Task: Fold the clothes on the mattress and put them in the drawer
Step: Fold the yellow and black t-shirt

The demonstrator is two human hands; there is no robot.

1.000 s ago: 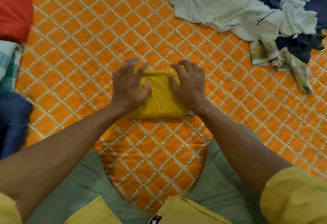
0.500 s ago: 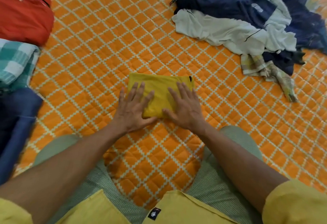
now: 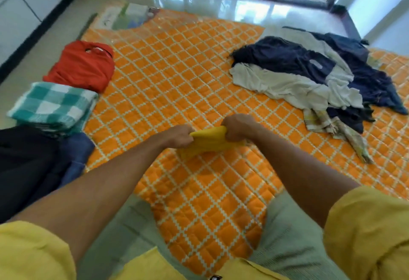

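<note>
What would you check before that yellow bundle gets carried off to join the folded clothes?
1. Left hand grip on the folded yellow garment: ok.
2. Right hand grip on it: ok.
3. Fold holding together: cannot tell, its lower edge sags.
4. Folded row to join, red shirt and checked cloth: ok, tidy.
5. Unfolded pile finished: not ok.
6. Drawer in sight: not ok.

folded clothes (image 3: 55, 105) lie at left edge of mattress (image 3: 172, 85), unfolded pile (image 3: 309, 80) at far right, folded garment (image 3: 208, 143) in middle btw both hands.
</note>
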